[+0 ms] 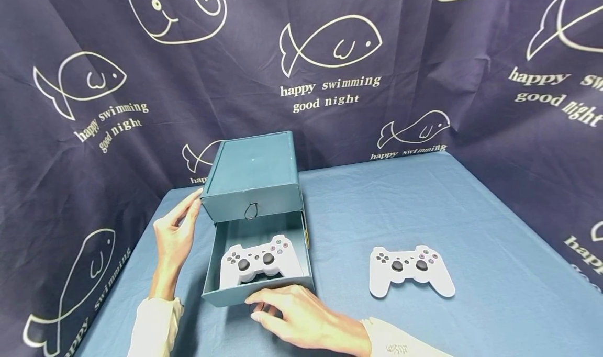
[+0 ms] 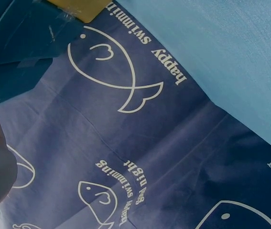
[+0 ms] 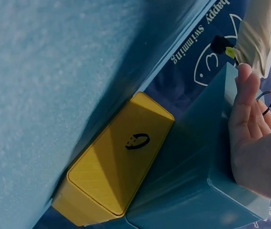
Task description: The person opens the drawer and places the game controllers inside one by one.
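Note:
A teal two-drawer storage box stands on the table with its upper drawer closed. Its lower drawer is pulled out, and a white game controller lies inside. My left hand touches the box's front left corner with straight fingertips and thumb. At the lower drawer's front, my right hand holds the dark loop pull between thumb and fingers, the fingers lying along the front panel. A second white game controller lies on the table to the right.
Blue cloth covers the table. Dark blue fish-print curtains enclose the back and sides. A yellow box with a black loop sits against the storage unit's side in the right wrist view. The upper drawer has its own loop pull.

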